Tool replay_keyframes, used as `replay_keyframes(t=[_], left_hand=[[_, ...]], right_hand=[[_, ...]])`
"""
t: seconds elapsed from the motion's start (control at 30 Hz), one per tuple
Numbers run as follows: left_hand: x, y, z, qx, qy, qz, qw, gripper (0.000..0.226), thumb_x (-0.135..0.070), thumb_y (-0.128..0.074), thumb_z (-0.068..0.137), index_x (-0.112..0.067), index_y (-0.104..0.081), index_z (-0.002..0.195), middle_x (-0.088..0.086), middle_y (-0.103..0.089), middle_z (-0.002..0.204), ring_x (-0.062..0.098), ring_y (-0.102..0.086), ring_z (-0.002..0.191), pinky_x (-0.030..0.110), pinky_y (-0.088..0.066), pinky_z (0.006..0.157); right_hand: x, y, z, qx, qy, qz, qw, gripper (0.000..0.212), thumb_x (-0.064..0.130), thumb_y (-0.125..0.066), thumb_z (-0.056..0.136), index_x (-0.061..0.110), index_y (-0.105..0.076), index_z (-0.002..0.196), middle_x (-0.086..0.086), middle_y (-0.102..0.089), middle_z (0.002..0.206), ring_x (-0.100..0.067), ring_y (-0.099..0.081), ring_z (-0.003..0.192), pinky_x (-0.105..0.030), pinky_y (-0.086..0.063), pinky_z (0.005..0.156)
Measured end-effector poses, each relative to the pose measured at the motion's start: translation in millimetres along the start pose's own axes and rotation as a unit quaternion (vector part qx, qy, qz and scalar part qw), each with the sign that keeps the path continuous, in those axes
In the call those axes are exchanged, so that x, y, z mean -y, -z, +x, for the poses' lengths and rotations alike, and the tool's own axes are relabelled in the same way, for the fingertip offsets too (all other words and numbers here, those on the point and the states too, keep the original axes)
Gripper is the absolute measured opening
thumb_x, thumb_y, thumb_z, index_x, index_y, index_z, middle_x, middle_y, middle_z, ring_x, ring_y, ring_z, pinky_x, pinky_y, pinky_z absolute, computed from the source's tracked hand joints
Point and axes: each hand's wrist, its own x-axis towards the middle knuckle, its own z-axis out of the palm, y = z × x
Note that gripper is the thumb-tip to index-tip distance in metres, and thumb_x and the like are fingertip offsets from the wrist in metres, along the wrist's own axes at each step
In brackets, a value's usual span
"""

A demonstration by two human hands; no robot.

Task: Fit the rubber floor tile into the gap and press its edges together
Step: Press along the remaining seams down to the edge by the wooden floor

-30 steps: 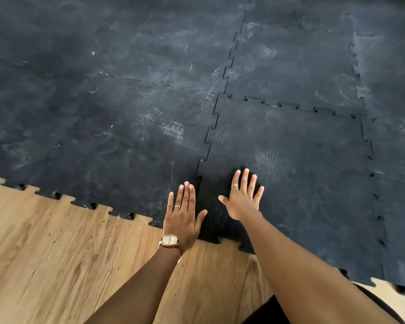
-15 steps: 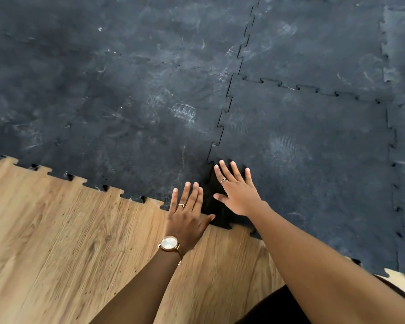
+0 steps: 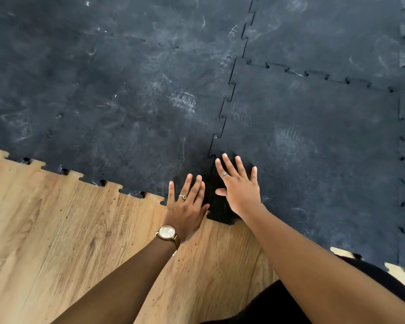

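Observation:
A dark rubber floor tile (image 3: 313,146) with puzzle-tooth edges lies flat among other black tiles. Its left seam (image 3: 222,118) runs toothed up the middle of the view. My right hand (image 3: 240,185) rests flat, fingers spread, on the tile's near left corner beside that seam. My left hand (image 3: 186,206), with a ring and a wristwatch, lies flat with fingers together on the neighbouring tile (image 3: 117,118), its heel over the wood-look floor. Both hands hold nothing. The seam's lowest part lies in shadow between the hands.
Wood-look flooring (image 3: 68,242) with a toothed edge meets the black tiles along a diagonal line. More black tiles (image 3: 325,31) extend to the far and right sides. My dark-clothed knee (image 3: 278,305) shows at the bottom.
My right hand has shifted a little left and nearer, closer to the seam, fingers now angled up-left. The left hand has stayed almost in place. The view has tilted slightly downward.

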Motion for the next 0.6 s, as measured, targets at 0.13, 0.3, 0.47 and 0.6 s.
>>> replay_keyframes(t=[0.13, 0.3, 0.47, 0.6], left_hand=[[16, 11, 2, 0.038, -0.045, 0.017, 0.998, 0.055, -0.041, -0.032, 0.099, -0.012, -0.040, 0.145, 0.008, -0.032, 0.154, 0.026, -0.027, 0.143, 0.057, -0.033, 0.109], [23, 10, 4, 0.069, -0.047, -0.037, 0.996, 0.056, -0.042, -0.027, 0.102, -0.019, -0.018, 0.152, -0.001, -0.007, 0.161, 0.019, -0.004, 0.149, 0.050, -0.010, 0.119], [19, 11, 4, 0.066, -0.019, -0.079, 0.995, 0.054, -0.036, -0.032, 0.102, -0.023, -0.016, 0.152, 0.000, -0.005, 0.162, 0.017, -0.002, 0.149, 0.045, -0.007, 0.120], [18, 8, -5, 0.081, 0.034, -0.086, 0.992, 0.058, -0.041, -0.030, 0.102, -0.031, -0.004, 0.153, 0.003, 0.005, 0.162, 0.022, 0.003, 0.149, 0.048, -0.006, 0.118]], right_hand=[[-2, 8, -3, 0.016, 0.005, -0.001, 1.000, 0.080, 0.048, -0.044, 0.097, 0.032, 0.012, 0.153, 0.009, 0.018, 0.161, -0.023, 0.018, 0.148, -0.058, 0.000, 0.119], [5, 9, -7, 0.010, -0.004, -0.006, 1.000, 0.078, 0.044, -0.043, 0.099, 0.028, 0.011, 0.154, 0.006, 0.017, 0.162, -0.025, 0.016, 0.149, -0.058, -0.001, 0.118], [14, -6, -22, -0.037, 0.011, -0.009, 0.999, 0.062, 0.031, -0.036, 0.105, 0.019, -0.002, 0.156, -0.002, 0.003, 0.164, -0.027, 0.005, 0.150, -0.050, -0.006, 0.121], [18, -16, -39, -0.034, 0.127, -0.038, 0.991, 0.063, 0.023, -0.040, 0.103, 0.018, -0.006, 0.156, -0.001, -0.004, 0.164, -0.025, -0.001, 0.151, -0.045, -0.007, 0.121]])
